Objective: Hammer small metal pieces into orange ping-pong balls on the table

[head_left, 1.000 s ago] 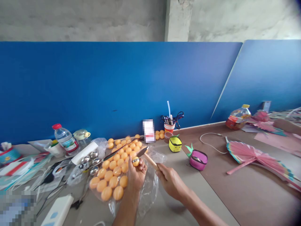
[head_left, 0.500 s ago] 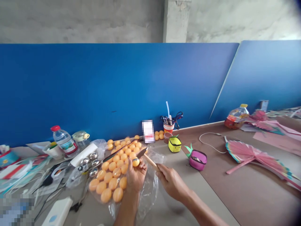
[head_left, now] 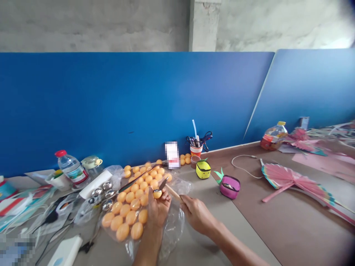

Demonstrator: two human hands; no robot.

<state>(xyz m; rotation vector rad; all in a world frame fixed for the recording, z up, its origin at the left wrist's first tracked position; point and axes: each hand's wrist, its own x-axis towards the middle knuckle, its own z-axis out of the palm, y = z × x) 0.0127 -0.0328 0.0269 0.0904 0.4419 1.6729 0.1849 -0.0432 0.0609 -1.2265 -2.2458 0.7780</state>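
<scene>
My left hand [head_left: 159, 211] holds an orange ping-pong ball [head_left: 157, 194] between thumb and fingers; part of its surface looks silvery. In my right hand [head_left: 197, 214] is a paintbrush [head_left: 173, 192] with a pale wooden handle and a dark pointed head. The brush head is right above the ball; whether they touch I cannot tell. Beneath and beside my left hand lie many orange ping-pong balls [head_left: 122, 232] in clear plastic. A long thin dark strip [head_left: 133, 181] lies across them. Several shiny silver balls [head_left: 107, 205] sit to the left.
A red-capped bottle [head_left: 73, 170] and a jar stand at the back left, near cables and a white box [head_left: 65, 251]. Behind are a cup of pens [head_left: 196, 150], a yellow pouch [head_left: 203, 170] and a purple pouch [head_left: 230, 187]. Pink folded-paper fans [head_left: 296, 181] lie right.
The brush head has come down closer to the ball in my left hand. Both hands keep their grips. The whole view has shifted slightly.
</scene>
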